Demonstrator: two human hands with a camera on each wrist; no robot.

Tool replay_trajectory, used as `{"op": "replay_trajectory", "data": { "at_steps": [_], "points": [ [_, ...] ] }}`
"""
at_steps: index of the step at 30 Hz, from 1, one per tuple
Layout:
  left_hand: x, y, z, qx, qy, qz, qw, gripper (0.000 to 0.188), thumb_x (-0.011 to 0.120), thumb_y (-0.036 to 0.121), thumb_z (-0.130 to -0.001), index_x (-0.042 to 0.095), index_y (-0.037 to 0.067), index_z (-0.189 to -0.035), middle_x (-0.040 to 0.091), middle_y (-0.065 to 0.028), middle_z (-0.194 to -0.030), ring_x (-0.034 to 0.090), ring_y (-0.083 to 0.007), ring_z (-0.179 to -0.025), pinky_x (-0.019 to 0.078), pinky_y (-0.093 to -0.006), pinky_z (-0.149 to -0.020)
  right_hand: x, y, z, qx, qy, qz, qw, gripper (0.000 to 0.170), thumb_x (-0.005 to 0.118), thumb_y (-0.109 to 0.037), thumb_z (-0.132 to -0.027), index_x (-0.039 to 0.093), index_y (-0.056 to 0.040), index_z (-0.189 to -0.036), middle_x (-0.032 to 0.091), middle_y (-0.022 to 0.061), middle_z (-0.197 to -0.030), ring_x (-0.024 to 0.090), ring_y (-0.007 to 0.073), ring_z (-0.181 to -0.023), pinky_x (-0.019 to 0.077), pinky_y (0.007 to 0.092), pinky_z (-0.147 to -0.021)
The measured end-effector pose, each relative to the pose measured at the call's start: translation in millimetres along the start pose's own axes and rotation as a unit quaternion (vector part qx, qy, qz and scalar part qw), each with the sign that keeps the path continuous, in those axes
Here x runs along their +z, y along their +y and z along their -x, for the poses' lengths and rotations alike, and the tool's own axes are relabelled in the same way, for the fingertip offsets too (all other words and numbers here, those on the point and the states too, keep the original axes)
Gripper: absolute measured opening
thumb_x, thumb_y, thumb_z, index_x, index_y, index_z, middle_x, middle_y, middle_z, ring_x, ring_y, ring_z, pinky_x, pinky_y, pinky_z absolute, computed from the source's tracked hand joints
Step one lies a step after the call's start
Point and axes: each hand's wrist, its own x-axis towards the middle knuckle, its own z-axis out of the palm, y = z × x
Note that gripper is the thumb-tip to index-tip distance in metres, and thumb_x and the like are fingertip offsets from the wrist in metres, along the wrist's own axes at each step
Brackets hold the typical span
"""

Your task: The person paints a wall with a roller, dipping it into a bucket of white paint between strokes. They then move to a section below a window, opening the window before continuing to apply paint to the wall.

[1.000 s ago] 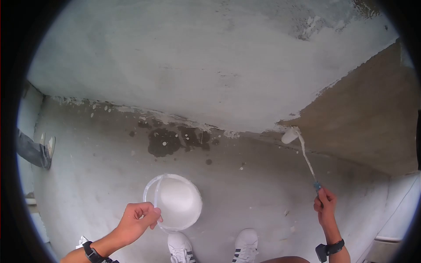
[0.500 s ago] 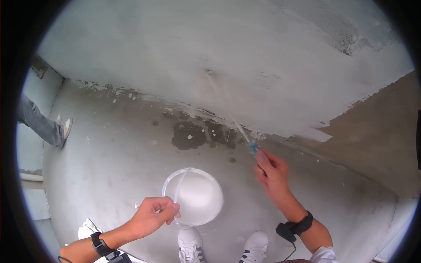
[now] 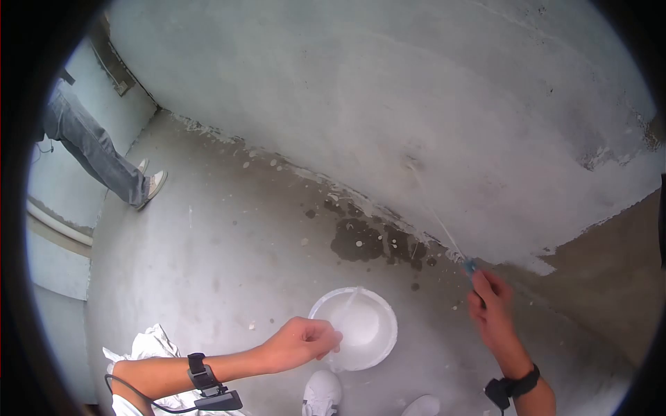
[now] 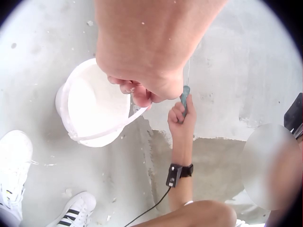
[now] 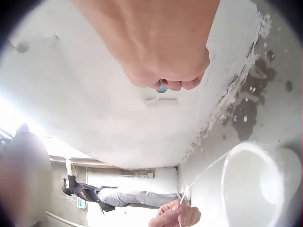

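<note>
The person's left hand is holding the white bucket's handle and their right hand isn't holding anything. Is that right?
Not quite: the right hand isn't empty. The left wrist view shows it gripping a blue-green tool handle. The rest is right: the left hand is holding the bucket handle of the white bucket.

Beside the left hand [image 3: 305,343], the bucket [image 4: 60,101] is white; the right hand [image 3: 491,305] wraps a teal grip [image 3: 470,265]. Beyond them, a pale grey wall [image 3: 333,97] borders a brown patch [image 3: 621,239]; dark blotches [image 3: 350,234] mark the grey floor [image 3: 208,270]. Below, white shoes [image 4: 78,210] carry black stripes.
</note>
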Motion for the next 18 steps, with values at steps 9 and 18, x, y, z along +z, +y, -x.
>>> {"op": "replay_trajectory", "data": {
  "at_steps": [9, 18],
  "points": [
    [6, 11, -16, 0.020, 0.002, -0.038, 0.999, 0.033, 0.056, 0.024, -0.096, 0.057, 0.003, -0.070, 0.056, -0.0002, -0.066, 0.055, -0.0089, -0.072, 0.0415, -0.0249, -0.068, -149, 27, 158, -0.027, 0.204, -0.092, 0.974, 0.027, 0.059, -0.020, -0.096, 0.062, 0.0024, -0.110, 0.043, -0.0016, -0.058, 0.035, 0.0057, -0.046, 0.0249, 0.0228, -0.041],
    [20, 16, -10, 0.033, 0.034, 0.014, 0.999, 0.027, 0.055, 0.016, -0.094, 0.060, 0.002, -0.072, 0.055, -0.0002, -0.063, 0.046, -0.0072, -0.060, 0.0374, -0.0241, -0.060, -120, 49, 213, -0.088, 0.328, 0.112, 0.934, 0.033, 0.061, -0.011, -0.091, 0.056, 0.0035, -0.121, 0.055, 0.0026, -0.074, 0.046, 0.0079, -0.057, 0.0363, 0.0220, -0.049]
  ]
}}
